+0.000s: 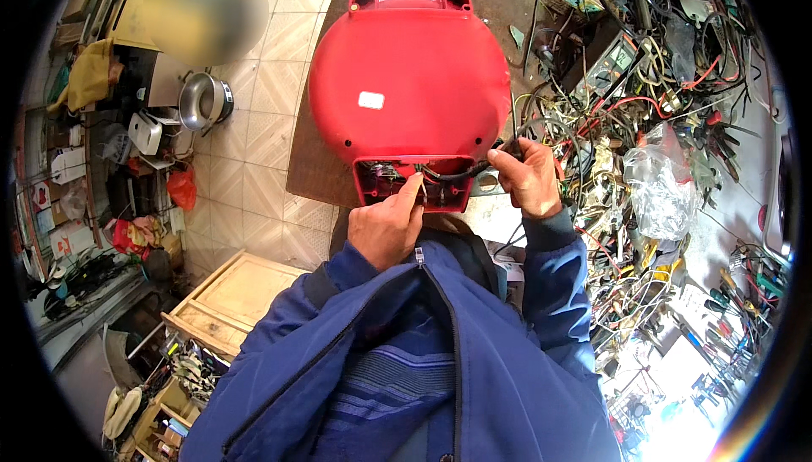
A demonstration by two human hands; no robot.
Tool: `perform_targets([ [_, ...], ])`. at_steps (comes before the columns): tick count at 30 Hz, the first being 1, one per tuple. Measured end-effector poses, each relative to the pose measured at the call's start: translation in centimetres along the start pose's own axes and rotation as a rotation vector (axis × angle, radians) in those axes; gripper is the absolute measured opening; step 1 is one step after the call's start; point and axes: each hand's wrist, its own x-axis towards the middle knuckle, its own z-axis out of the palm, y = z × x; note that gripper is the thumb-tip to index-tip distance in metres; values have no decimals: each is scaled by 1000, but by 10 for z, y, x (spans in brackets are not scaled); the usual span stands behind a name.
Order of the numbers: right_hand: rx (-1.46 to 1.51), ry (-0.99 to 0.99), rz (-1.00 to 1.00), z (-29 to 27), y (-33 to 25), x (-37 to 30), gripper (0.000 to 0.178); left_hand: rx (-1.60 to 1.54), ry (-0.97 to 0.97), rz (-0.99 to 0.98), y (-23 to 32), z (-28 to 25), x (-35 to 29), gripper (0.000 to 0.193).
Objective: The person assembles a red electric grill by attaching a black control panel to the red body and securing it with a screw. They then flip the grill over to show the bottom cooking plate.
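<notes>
A round red appliance housing (406, 82) lies in front of me, with two lugs at its far end and a small white label on its surface. Its near end has an open compartment (362, 200) with wires and small parts inside. My left hand (387, 224) reaches into this compartment, index finger stretched to the inner end of a black cable and the other fingers curled. What it pinches there, if anything, is hidden. Just right of the housing, my right hand (529, 176) is closed on the black cable (461, 176), which runs into the compartment.
Under the housing is a brown tabletop (315, 158). Tangled wires, tools, a multimeter (616, 63) and a clear plastic bag (661, 187) crowd the right side. On the left are a metal pot (201, 100), a wooden drawer-like frame (233, 301), cluttered shelves and tiled floor (254, 149).
</notes>
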Motion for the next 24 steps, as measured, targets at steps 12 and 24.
perform_targets([
  [12,630,-182,23,40,-21,-4,18,-126,237,-57,-3,6,25,34],
  [24,661,-140,-9,56,1,-34,12,-30,344,257,-21,12,39,20],
])
